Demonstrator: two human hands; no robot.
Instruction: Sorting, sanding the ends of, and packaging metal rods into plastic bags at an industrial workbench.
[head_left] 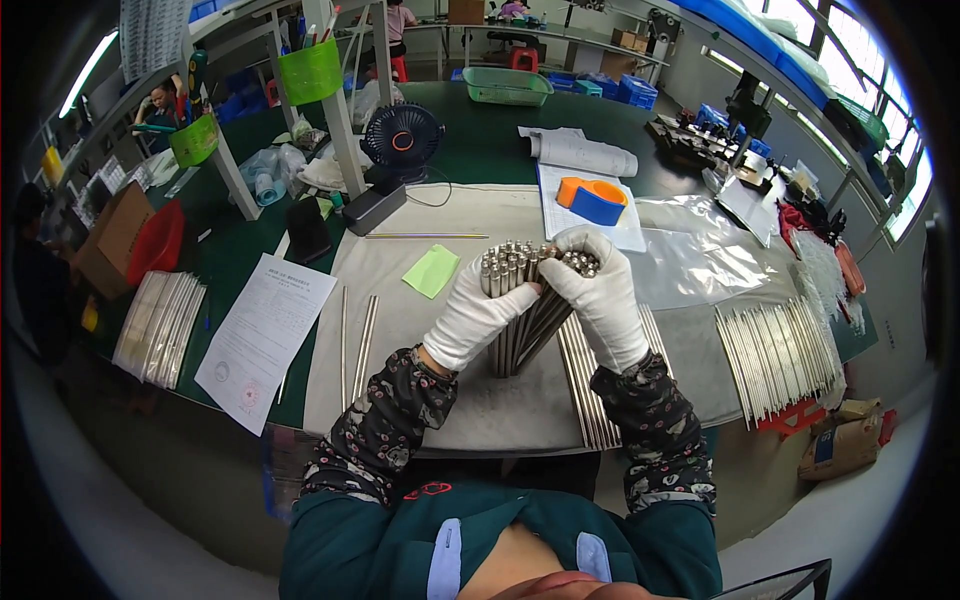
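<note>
Both hands wear white gloves and grip a thick bundle of thin metal rods [522, 318] over the middle of the cloth. My left hand [478, 312] wraps the bundle's left part, and my right hand [598, 295] closes round its right part. The rods' tips stick up above my fingers, and their lengths slant down toward me, fanned into two groups. Under and beside my right forearm, a row of metal rods [590, 390] lies on the cloth. Left of my left hand are a few loose rods [366, 345] and a yellow-green paper slip [430, 271].
Bagged rods [162, 328] lie at the left beside a printed sheet [265, 340]; more rods [778, 360] lie at the right. Clear plastic bags [700, 265], an orange-and-blue tape roll [592, 200] and a small fan [402, 138] stand farther back. Shelf posts [345, 145] rise at the back left.
</note>
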